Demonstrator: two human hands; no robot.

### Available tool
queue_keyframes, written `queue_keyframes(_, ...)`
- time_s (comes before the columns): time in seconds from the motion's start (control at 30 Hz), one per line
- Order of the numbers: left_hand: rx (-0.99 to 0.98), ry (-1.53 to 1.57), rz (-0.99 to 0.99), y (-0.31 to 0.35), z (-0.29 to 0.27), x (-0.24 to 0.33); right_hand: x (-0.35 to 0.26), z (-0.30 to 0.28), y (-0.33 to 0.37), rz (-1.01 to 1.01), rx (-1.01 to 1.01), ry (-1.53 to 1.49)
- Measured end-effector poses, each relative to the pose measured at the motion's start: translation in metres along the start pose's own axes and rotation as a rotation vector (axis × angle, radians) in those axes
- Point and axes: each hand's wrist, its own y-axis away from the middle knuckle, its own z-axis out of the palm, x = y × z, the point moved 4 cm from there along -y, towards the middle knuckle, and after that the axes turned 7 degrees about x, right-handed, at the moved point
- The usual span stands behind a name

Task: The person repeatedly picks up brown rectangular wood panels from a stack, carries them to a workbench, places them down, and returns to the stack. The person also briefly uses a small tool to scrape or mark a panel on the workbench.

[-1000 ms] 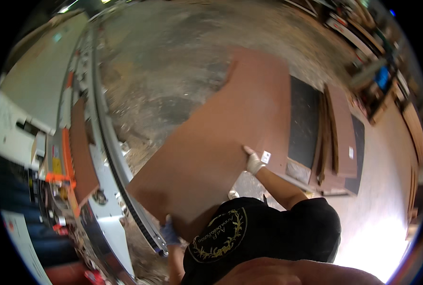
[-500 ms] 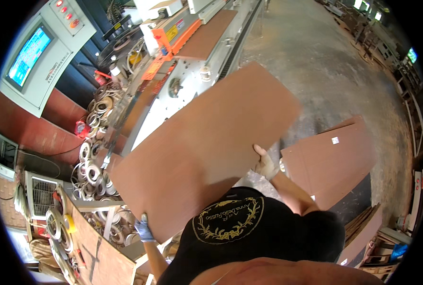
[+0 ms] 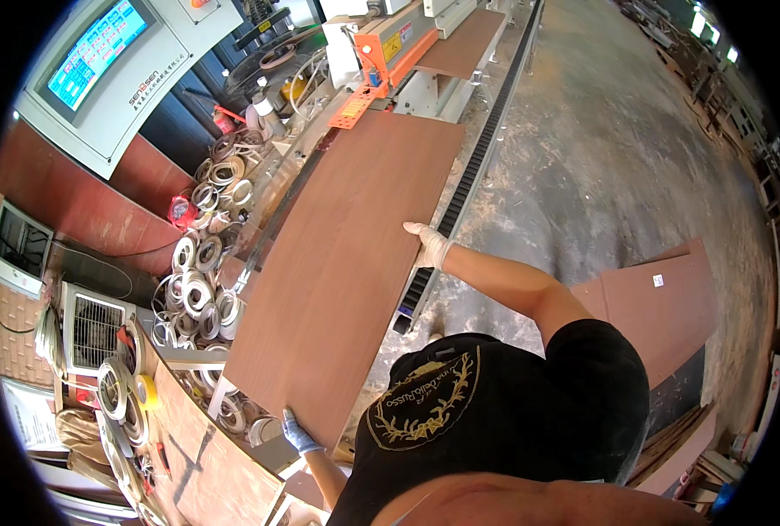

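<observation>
Beside concrete floor [image 3: 574, 167], a brown board [image 3: 355, 237] is finger-clamped at two edges, seemingly for balance, by left hand [image 3: 301, 436] and right hand [image 3: 430, 246].

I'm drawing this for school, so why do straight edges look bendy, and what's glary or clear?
Head view: the wide fisheye lens bends straight edges near the picture's rim; head view: bright lights at upper right glare white; head view: the brown board looks fairly sharp.

Panel [image 3: 342, 272] shows reddish brown with fine lengthwise grain. Left glove [image 3: 299, 435]: pale blue; right glove [image 3: 430, 248]: off-white. Shirt [image 3: 530, 412]: black, gold wreath print [image 3: 421, 430]. Machine guard [image 3: 407, 60]: orange. Screen [image 3: 96, 57]: mostly blue. Track [image 3: 482, 149]: black, cross-striped. Coils [image 3: 197, 279]: white, tan. Tape roll [image 3: 147, 392]: yellow.
</observation>
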Motion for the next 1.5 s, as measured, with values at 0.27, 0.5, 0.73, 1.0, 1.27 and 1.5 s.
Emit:
queue_keyframes(0.27,-0.143,0.026,-0.238,-0.047,0.049,0.031,-0.009,0.021,-0.057,-0.118,0.183,0.051)
queue_keyframes(0.5,-0.168,-0.069,-0.247,-0.045,0.063,0.045,-0.012,0.006,-0.095,-0.074,0.278,0.041)
queue_keyframes(0.73,-0.179,-0.025,-0.283,-0.045,0.069,0.048,-0.013,-0.001,-0.111,-0.064,0.301,0.007)
queue_keyframes(1.0,-0.262,-0.087,-0.250,-0.061,0.152,0.031,-0.116,-0.033,-0.158,-0.334,0.221,-0.049)
queue_keyframes(1.27,-0.169,-0.278,-0.003,-0.068,0.213,0.027,-0.136,-0.059,-0.025,-1.047,0.635,0.714)
queue_keyframes(1.5,-0.250,-0.381,1.195,0.005,0.334,0.057,-0.032,-0.414,0.245,-0.423,1.859,0.524)
